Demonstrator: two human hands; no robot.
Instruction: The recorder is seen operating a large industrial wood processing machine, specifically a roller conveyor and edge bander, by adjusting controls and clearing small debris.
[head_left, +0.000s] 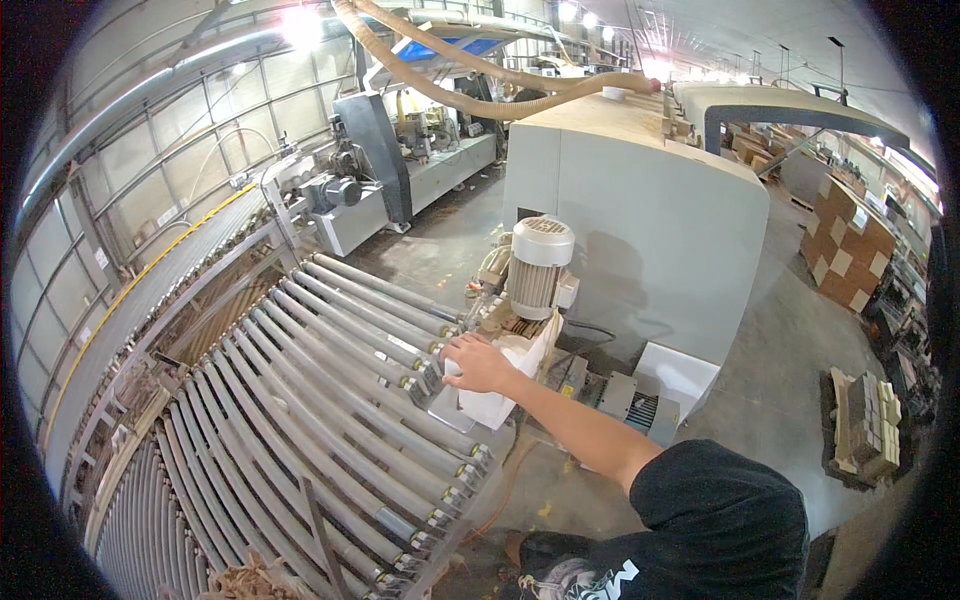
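Here one of the hands, seemingly the right, lies spread on a white box beside the rollers.

Right hand rests on a white box-shaped cover at the roller conveyor's edge, just below an upright ribbed electric motor. Left hand out of view.
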